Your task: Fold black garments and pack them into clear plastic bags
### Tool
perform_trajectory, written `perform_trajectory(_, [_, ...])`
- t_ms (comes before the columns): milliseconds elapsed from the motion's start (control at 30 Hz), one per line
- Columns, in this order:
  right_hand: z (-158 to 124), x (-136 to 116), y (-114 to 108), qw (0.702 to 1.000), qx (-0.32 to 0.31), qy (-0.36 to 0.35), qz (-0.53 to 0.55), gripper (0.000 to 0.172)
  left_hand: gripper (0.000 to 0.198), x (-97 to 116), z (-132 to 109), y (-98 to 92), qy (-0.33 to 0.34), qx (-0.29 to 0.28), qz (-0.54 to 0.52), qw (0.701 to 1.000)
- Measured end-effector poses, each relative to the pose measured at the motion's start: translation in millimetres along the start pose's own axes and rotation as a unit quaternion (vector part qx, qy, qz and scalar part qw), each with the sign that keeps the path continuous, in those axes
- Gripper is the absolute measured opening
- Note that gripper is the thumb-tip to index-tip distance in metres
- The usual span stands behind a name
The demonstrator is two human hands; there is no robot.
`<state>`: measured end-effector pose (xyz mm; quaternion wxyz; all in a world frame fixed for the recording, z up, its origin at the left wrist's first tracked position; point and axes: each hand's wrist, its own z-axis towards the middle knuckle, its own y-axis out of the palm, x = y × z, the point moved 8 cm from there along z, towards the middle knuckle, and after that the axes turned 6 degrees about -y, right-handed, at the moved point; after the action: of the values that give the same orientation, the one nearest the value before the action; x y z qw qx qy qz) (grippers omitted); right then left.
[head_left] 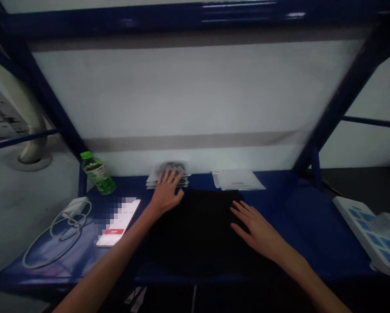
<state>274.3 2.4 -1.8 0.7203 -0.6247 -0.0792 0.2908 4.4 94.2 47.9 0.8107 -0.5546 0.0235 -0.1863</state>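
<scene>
A black folded cloth item (pixel 204 230) lies on the blue shelf (pixel 279 217) in front of me; its exact kind is too dark to make out. My left hand (pixel 167 189) reaches past its far left corner, fingers spread, over a small stack of clear plastic packets (pixel 152 178). Whether those fingertips touch the packets I cannot tell. On the right side of the black cloth my right hand (pixel 251 224) rests with fingers stretched out. Just beyond it, against the wall, lies a second pile of flat translucent packets (pixel 237 179).
To the left stand a green-capped drink bottle (pixel 98 174), a white charger with coiled cable (pixel 74 208) and a phone with lit screen (pixel 119 226). A white box with blue panels (pixel 371 234) sits at right. Blue frame posts (pixel 338 108) rise at both sides.
</scene>
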Motion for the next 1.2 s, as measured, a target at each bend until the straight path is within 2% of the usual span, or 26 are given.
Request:
perform_trajectory(100, [18.0,-11.8,-4.7,0.999,0.019,-0.018,0.025,0.061,0.063,42.6,-40.8,17.0,0.081,-0.101,-0.055,0.99])
perform_trajectory(167, [26.9,-20.7,2.7,0.998,-0.004,-0.044,0.048,0.062,0.061,55.6,-62.5,30.0,0.086,-0.168,-0.087,0.978])
perform_trajectory(233, [30.7,-26.4,13.9,0.996,-0.034,-0.064,0.06,0.064,0.062,59.5,-75.1,38.9,0.081,-0.204,-0.101,0.97])
perform_trajectory(433, [26.9,-27.4,32.0,0.994,-0.057,-0.08,0.037,0.067,0.064,57.6,-78.4,44.0,0.078,-0.204,-0.093,0.971])
perform_trajectory(867, [25.7,-28.6,29.5,0.995,-0.051,-0.081,0.026,0.066,0.065,58.8,-79.2,43.2,0.077,-0.202,-0.088,0.972])
perform_trajectory(1200, [27.3,-24.8,33.8,0.994,-0.075,-0.062,0.044,0.069,0.065,58.2,-79.9,45.3,0.076,-0.205,-0.067,0.974])
